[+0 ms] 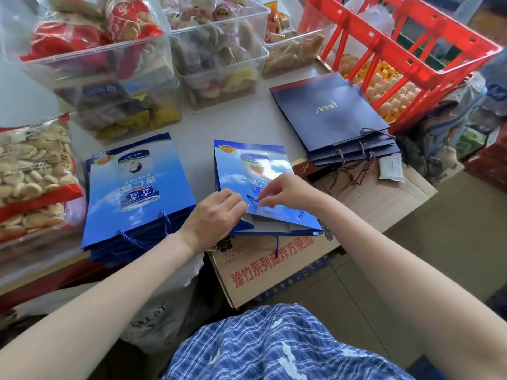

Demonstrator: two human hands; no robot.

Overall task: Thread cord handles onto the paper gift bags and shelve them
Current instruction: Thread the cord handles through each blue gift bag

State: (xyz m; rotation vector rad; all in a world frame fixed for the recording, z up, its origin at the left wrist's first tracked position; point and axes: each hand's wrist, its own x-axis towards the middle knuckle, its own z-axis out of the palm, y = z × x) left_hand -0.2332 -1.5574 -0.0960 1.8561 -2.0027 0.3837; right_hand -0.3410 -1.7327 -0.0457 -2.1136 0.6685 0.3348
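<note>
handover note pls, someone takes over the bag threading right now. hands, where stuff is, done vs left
Left hand: holds down the near edge of the light blue bag by its left eyelet.
Right hand: pinches the blue cord at that eyelet, mid-threading.
The cord's other end already sits at the right eyelet; another cord hangs off the bag's near edge.
Done: stack of light blue bags to the left, cords on; navy bag stack far right, cords showing.
Left: finish this handle, then shelve all the bags. No shelf in view.
</note>
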